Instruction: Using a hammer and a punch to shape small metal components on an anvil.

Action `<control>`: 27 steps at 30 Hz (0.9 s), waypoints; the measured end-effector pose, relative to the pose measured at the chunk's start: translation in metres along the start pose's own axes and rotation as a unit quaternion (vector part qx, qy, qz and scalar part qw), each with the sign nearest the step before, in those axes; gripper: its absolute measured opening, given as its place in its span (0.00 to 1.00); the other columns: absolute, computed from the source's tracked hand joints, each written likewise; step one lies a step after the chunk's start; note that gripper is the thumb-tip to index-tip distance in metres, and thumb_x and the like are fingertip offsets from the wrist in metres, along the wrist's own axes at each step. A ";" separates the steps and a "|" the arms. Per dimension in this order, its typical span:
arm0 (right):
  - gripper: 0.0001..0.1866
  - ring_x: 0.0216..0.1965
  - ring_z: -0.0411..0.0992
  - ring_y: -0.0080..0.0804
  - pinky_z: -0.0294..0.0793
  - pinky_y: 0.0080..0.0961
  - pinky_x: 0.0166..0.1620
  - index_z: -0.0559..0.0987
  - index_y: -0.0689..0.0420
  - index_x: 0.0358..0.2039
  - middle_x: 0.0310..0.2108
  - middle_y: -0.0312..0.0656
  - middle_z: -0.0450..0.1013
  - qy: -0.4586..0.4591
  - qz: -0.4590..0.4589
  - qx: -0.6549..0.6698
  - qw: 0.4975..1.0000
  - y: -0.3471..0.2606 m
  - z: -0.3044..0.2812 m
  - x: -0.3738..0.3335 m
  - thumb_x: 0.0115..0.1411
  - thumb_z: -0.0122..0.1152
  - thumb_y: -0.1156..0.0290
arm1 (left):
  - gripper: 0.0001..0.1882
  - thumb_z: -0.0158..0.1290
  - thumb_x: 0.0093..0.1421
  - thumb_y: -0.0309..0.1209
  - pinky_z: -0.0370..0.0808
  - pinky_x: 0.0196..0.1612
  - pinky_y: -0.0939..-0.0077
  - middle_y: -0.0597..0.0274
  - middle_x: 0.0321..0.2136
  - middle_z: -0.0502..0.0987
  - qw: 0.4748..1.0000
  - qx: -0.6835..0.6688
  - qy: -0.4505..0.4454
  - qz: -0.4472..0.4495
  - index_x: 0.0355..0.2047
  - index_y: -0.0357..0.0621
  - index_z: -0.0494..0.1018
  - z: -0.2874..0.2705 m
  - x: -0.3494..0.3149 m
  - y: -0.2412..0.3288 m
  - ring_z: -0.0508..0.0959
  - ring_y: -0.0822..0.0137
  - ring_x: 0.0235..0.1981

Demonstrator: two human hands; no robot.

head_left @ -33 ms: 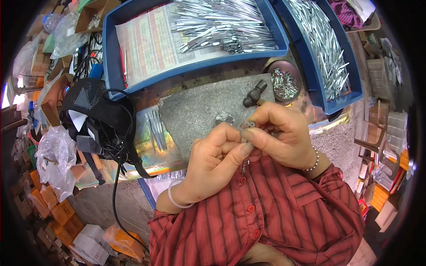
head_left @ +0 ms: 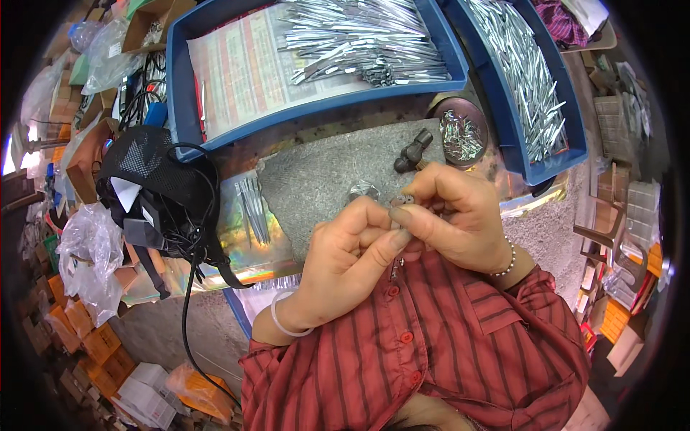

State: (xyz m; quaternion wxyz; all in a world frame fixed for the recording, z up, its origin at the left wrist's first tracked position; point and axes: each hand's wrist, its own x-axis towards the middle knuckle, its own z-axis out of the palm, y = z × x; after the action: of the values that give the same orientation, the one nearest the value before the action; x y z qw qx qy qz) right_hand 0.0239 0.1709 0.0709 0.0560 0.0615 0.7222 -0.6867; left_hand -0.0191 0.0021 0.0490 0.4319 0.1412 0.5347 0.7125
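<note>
My left hand and my right hand meet over the near side of a grey slab, thumbs and forefingers pinched together. A small grey metal piece shows at my right thumb and forefinger; its shape is mostly covered. What my left fingertips hold is hidden. Just beyond my hands, a small clear, shiny round thing sits on the slab. A dark hammer head lies next to my right hand. Behind it stands a round dish of small metal pins.
A blue tray at the back holds a heap of slim metal tools on printed paper. Another blue tray on the right is full of similar pieces. Several thin metal rods lie left of the slab, beside a black mesh bag with a cable.
My right hand has shifted very slightly away from me. Both hands keep their pinch, and the things around them have stayed put.
</note>
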 end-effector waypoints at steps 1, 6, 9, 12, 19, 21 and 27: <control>0.05 0.18 0.67 0.13 0.66 0.10 0.20 0.71 0.62 0.27 0.21 0.34 0.70 0.017 0.043 0.061 0.997 0.001 0.002 0.000 0.54 0.58 0.77 | 0.04 0.45 0.61 0.23 0.72 0.38 0.82 0.57 0.31 0.74 1.000 -0.016 -0.002 0.000 0.35 0.35 0.64 -0.001 0.001 -0.001 0.76 0.72 0.33; 0.05 0.13 0.62 0.11 0.58 0.09 0.15 0.71 0.61 0.25 0.18 0.33 0.69 0.014 0.070 0.081 0.994 0.009 0.000 0.016 0.54 0.58 0.75 | 0.05 0.47 0.60 0.25 0.74 0.32 0.83 0.57 0.30 0.76 0.997 -0.071 0.016 -0.030 0.35 0.37 0.64 -0.003 0.008 -0.003 0.77 0.71 0.29; 0.07 0.09 0.58 0.11 0.52 0.08 0.12 0.70 0.59 0.23 0.14 0.32 0.67 0.024 0.092 0.128 0.987 0.016 -0.002 0.028 0.55 0.58 0.73 | 0.07 0.49 0.59 0.26 0.75 0.29 0.85 0.58 0.28 0.76 0.996 -0.046 -0.012 -0.070 0.35 0.38 0.64 -0.014 0.017 0.008 0.77 0.73 0.29; 0.07 0.09 0.56 0.10 0.50 0.07 0.11 0.70 0.57 0.23 0.14 0.30 0.66 0.013 0.109 0.163 0.981 0.014 -0.005 0.038 0.55 0.57 0.72 | 0.09 0.51 0.58 0.29 0.73 0.23 0.88 0.60 0.25 0.76 0.994 -0.008 -0.028 -0.105 0.37 0.38 0.66 -0.020 0.026 0.021 0.76 0.76 0.23; 0.07 0.08 0.54 0.08 0.49 0.08 0.10 0.70 0.55 0.23 0.14 0.28 0.64 0.010 0.177 0.251 0.952 0.023 -0.007 0.049 0.56 0.57 0.70 | 0.11 0.52 0.58 0.31 0.72 0.14 0.90 0.63 0.20 0.74 0.990 -0.036 -0.043 -0.132 0.36 0.35 0.68 -0.026 0.038 0.020 0.75 0.76 0.14; 0.07 0.08 0.54 0.08 0.49 0.09 0.10 0.70 0.55 0.23 0.14 0.27 0.64 0.026 0.174 0.262 0.949 0.026 -0.007 0.047 0.56 0.57 0.70 | 0.12 0.52 0.57 0.32 0.71 0.15 0.90 0.63 0.20 0.74 0.986 -0.037 -0.056 -0.152 0.36 0.35 0.69 -0.027 0.040 0.019 0.75 0.76 0.14; 0.07 0.08 0.53 0.09 0.49 0.09 0.10 0.71 0.55 0.23 0.14 0.28 0.64 0.085 0.140 0.259 0.952 0.032 -0.010 0.026 0.56 0.57 0.70 | 0.13 0.53 0.57 0.33 0.71 0.15 0.89 0.64 0.20 0.74 0.979 0.017 -0.099 -0.179 0.36 0.36 0.68 -0.015 0.048 0.025 0.75 0.76 0.15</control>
State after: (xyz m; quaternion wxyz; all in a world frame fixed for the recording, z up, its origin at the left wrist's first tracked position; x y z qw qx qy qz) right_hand 0.0034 0.1828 0.0353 0.0723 0.2321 0.5058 -0.8277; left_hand -0.0684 0.0278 0.0532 0.6006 0.1201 0.5184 0.5968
